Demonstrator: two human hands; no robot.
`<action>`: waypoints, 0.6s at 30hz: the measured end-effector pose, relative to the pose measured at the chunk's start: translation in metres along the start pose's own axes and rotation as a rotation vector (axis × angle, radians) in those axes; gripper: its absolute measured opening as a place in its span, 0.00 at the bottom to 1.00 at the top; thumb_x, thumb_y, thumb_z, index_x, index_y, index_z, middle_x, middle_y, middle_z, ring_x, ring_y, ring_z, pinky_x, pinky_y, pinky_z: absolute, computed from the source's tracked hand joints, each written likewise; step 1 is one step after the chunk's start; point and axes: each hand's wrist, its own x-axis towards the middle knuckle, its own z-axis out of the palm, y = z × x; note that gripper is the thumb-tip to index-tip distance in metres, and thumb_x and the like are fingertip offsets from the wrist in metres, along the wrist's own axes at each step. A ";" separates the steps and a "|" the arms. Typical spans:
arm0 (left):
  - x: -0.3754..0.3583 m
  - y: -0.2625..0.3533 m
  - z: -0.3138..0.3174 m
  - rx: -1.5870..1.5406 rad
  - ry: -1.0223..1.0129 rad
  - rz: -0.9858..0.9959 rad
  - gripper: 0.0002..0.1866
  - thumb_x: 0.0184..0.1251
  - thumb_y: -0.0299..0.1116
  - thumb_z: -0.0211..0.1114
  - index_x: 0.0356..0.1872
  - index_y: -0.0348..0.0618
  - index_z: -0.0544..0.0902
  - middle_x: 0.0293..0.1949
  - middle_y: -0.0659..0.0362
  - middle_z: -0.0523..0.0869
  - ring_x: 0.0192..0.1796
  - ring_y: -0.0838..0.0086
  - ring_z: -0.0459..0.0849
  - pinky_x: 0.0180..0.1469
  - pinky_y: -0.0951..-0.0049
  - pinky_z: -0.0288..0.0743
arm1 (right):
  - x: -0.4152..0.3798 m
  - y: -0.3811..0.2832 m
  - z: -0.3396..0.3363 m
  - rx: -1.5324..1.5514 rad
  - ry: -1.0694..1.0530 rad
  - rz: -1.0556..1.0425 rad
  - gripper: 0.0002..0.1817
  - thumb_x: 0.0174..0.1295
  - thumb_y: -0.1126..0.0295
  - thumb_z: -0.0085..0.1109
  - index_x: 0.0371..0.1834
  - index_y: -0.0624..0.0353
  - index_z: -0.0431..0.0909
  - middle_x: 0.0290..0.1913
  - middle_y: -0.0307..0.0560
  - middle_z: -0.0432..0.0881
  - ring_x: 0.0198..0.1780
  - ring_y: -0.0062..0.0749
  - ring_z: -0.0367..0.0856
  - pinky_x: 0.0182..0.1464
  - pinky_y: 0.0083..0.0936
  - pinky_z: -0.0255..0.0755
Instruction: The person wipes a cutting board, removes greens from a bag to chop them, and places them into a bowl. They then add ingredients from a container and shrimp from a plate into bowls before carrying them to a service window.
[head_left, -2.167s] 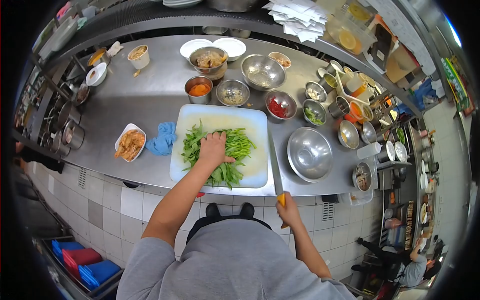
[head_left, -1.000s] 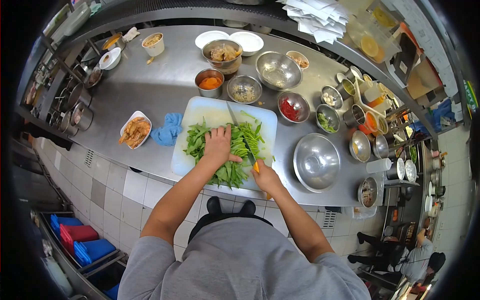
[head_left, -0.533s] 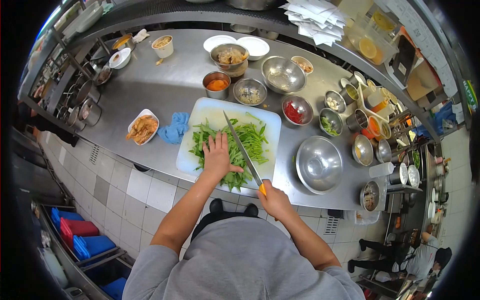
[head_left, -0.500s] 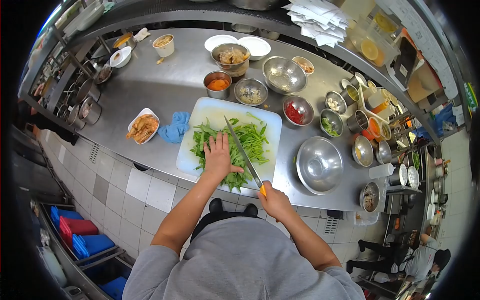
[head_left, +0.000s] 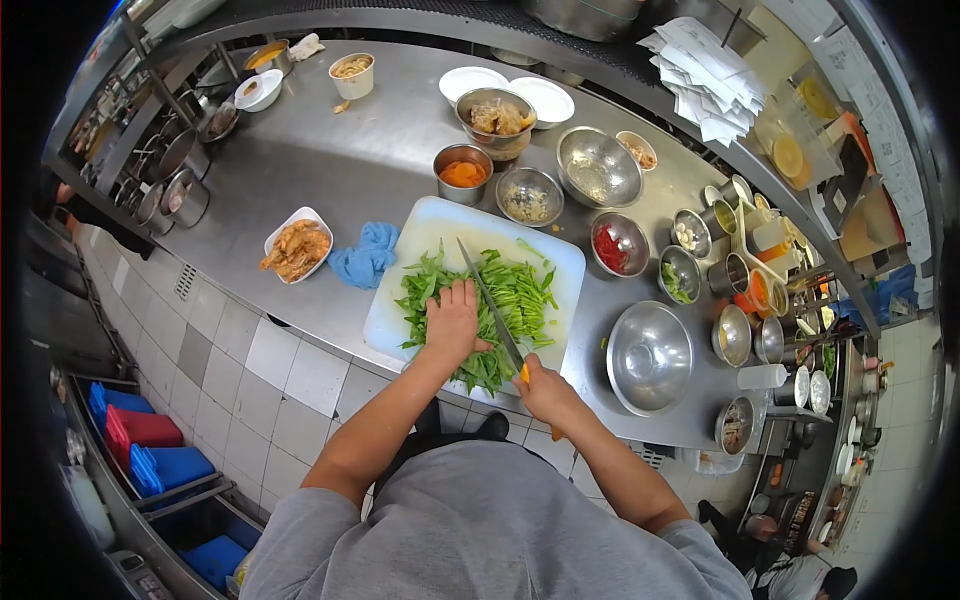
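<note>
My left hand [head_left: 455,322] presses flat on a heap of cut leafy greens [head_left: 515,290], fingers close together and thumb out to the side. The greens lie on a white cutting board [head_left: 415,235], leaves to the left and cut stems to the right. Wrapped around the yellow handle of a long kitchen knife [head_left: 490,300], my right hand [head_left: 550,390] is at the board's near edge. The blade slants away to the upper left across the greens, just right of my left hand. A blue cloth [head_left: 366,255] lies by the board's left side.
Left of the cloth is a white dish of shrimp [head_left: 299,247]. Behind the board stand a pot of orange sauce [head_left: 463,174] and metal bowls. A large steel bowl [head_left: 650,358] and a bowl of red strips [head_left: 618,245] sit to the right. Another person [head_left: 800,575] is at lower right.
The view has shifted, so the board and bowls sit farther right. My left hand's spread fingers have drawn closer together. The knife stays in my right hand. The other person appears lower in view.
</note>
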 end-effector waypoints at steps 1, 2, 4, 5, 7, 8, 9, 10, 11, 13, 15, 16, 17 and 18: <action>0.000 0.001 0.000 -0.002 -0.003 0.002 0.68 0.28 0.60 0.84 0.72 0.35 0.59 0.67 0.51 0.68 0.65 0.57 0.69 0.62 0.51 0.65 | 0.010 0.001 0.006 0.000 -0.002 0.004 0.18 0.71 0.60 0.51 0.53 0.62 0.62 0.41 0.69 0.84 0.45 0.65 0.83 0.47 0.55 0.76; 0.000 0.001 -0.001 0.004 -0.007 0.001 0.68 0.28 0.59 0.84 0.72 0.35 0.59 0.67 0.51 0.68 0.66 0.57 0.69 0.63 0.51 0.65 | 0.021 0.003 0.013 0.002 0.018 -0.005 0.18 0.70 0.60 0.52 0.53 0.62 0.62 0.41 0.69 0.83 0.45 0.65 0.83 0.47 0.55 0.75; 0.000 0.001 0.000 0.017 -0.014 -0.001 0.68 0.28 0.59 0.84 0.73 0.35 0.59 0.67 0.51 0.68 0.66 0.57 0.69 0.63 0.51 0.65 | 0.036 0.001 0.024 0.010 0.034 -0.017 0.19 0.70 0.60 0.53 0.53 0.62 0.62 0.41 0.69 0.83 0.45 0.65 0.83 0.47 0.55 0.75; -0.001 0.001 0.000 0.008 -0.003 0.002 0.68 0.28 0.59 0.84 0.73 0.35 0.59 0.67 0.51 0.68 0.66 0.57 0.69 0.63 0.51 0.65 | 0.042 0.000 0.030 0.021 0.067 -0.014 0.19 0.70 0.60 0.53 0.53 0.62 0.63 0.41 0.69 0.83 0.45 0.65 0.83 0.47 0.55 0.75; -0.002 -0.001 0.001 0.008 0.006 0.005 0.68 0.28 0.58 0.84 0.73 0.36 0.58 0.67 0.51 0.68 0.66 0.57 0.69 0.63 0.51 0.64 | 0.055 0.002 0.034 0.040 0.097 -0.015 0.19 0.70 0.60 0.54 0.54 0.62 0.63 0.41 0.69 0.83 0.45 0.65 0.83 0.47 0.55 0.75; -0.005 -0.001 0.003 -0.004 0.025 0.009 0.68 0.27 0.58 0.85 0.73 0.37 0.58 0.67 0.51 0.68 0.66 0.57 0.69 0.63 0.52 0.64 | 0.060 0.005 0.036 0.052 0.116 -0.048 0.19 0.69 0.60 0.54 0.53 0.62 0.64 0.42 0.69 0.83 0.45 0.65 0.83 0.47 0.54 0.75; -0.004 -0.001 0.003 -0.017 0.055 0.015 0.68 0.27 0.58 0.85 0.73 0.37 0.58 0.67 0.51 0.68 0.65 0.57 0.69 0.63 0.53 0.64 | 0.066 0.010 0.036 0.061 0.144 -0.084 0.19 0.69 0.59 0.54 0.53 0.62 0.64 0.42 0.69 0.83 0.45 0.65 0.83 0.47 0.54 0.75; -0.001 -0.004 0.006 -0.011 0.056 0.026 0.68 0.27 0.58 0.85 0.73 0.37 0.58 0.67 0.51 0.68 0.65 0.57 0.69 0.63 0.53 0.64 | 0.072 0.017 0.035 0.070 0.152 -0.080 0.19 0.69 0.59 0.54 0.53 0.62 0.64 0.42 0.69 0.83 0.45 0.65 0.83 0.47 0.54 0.75; 0.003 -0.008 0.009 -0.018 0.064 0.040 0.68 0.27 0.57 0.85 0.74 0.38 0.58 0.67 0.52 0.68 0.65 0.58 0.69 0.62 0.53 0.64 | 0.077 0.026 0.034 0.122 0.151 -0.140 0.21 0.69 0.59 0.55 0.55 0.63 0.64 0.42 0.70 0.83 0.45 0.66 0.82 0.46 0.53 0.75; 0.013 -0.014 0.007 -0.059 0.085 0.066 0.69 0.26 0.57 0.85 0.73 0.36 0.57 0.68 0.51 0.67 0.64 0.59 0.70 0.61 0.54 0.65 | 0.075 0.031 0.024 0.162 0.145 -0.165 0.24 0.69 0.57 0.56 0.58 0.64 0.65 0.43 0.71 0.82 0.46 0.67 0.81 0.46 0.52 0.74; 0.023 -0.018 0.007 -0.054 0.125 0.093 0.69 0.26 0.57 0.85 0.73 0.36 0.57 0.69 0.51 0.67 0.64 0.59 0.71 0.61 0.54 0.65 | 0.059 0.029 0.018 0.172 0.176 -0.154 0.25 0.69 0.57 0.56 0.59 0.64 0.64 0.42 0.71 0.82 0.46 0.67 0.81 0.46 0.52 0.74; 0.027 -0.018 0.003 -0.054 0.169 0.115 0.69 0.26 0.58 0.85 0.73 0.35 0.57 0.70 0.50 0.66 0.63 0.59 0.71 0.60 0.54 0.65 | 0.050 0.025 0.011 0.174 0.206 -0.144 0.25 0.69 0.56 0.55 0.60 0.63 0.64 0.42 0.70 0.82 0.46 0.67 0.81 0.46 0.52 0.74; 0.029 -0.017 0.000 -0.073 0.119 0.095 0.72 0.25 0.61 0.84 0.73 0.33 0.56 0.72 0.47 0.63 0.66 0.54 0.70 0.65 0.51 0.64 | 0.039 0.022 0.005 0.171 0.208 -0.148 0.25 0.69 0.56 0.55 0.60 0.63 0.64 0.42 0.70 0.82 0.46 0.67 0.81 0.46 0.52 0.74; 0.026 -0.017 -0.002 -0.074 0.124 0.091 0.72 0.25 0.61 0.84 0.73 0.33 0.56 0.72 0.47 0.63 0.66 0.54 0.70 0.65 0.51 0.64 | 0.027 0.018 0.001 0.154 0.240 -0.139 0.24 0.70 0.56 0.54 0.59 0.62 0.63 0.41 0.69 0.83 0.45 0.67 0.82 0.46 0.53 0.74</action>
